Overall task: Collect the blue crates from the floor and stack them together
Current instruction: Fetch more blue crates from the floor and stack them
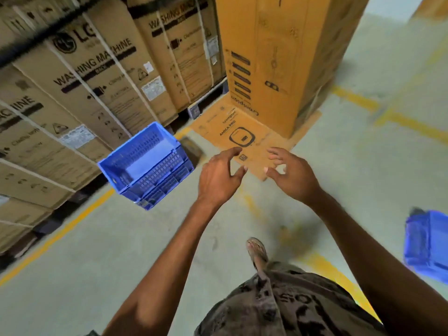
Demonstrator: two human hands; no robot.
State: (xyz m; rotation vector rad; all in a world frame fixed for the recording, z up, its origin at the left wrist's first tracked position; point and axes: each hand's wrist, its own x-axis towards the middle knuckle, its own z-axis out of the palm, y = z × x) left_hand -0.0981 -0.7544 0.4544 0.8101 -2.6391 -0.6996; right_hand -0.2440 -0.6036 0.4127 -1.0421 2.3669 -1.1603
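Empty hands (219,177) (292,175); stacked blue crates (148,163) hold nothing

Both hands, left (219,177) and right (292,175), reach forward, empty, fingers spread.

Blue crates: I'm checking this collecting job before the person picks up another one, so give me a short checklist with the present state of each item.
1. Left hand free: ok, open and empty.
2. Right hand free: ok, open and empty.
3. Stack of blue crates sits level and nested: ok, upright on the floor beside the washing machine boxes.
4. Another crate to fetch: ok, a loose blue crate lies at the right edge of the view.
5. That crate's condition and contents: cannot tell, it is blurred and cut off.
6. Floor between the person and the crates is free of obstacles: ok.
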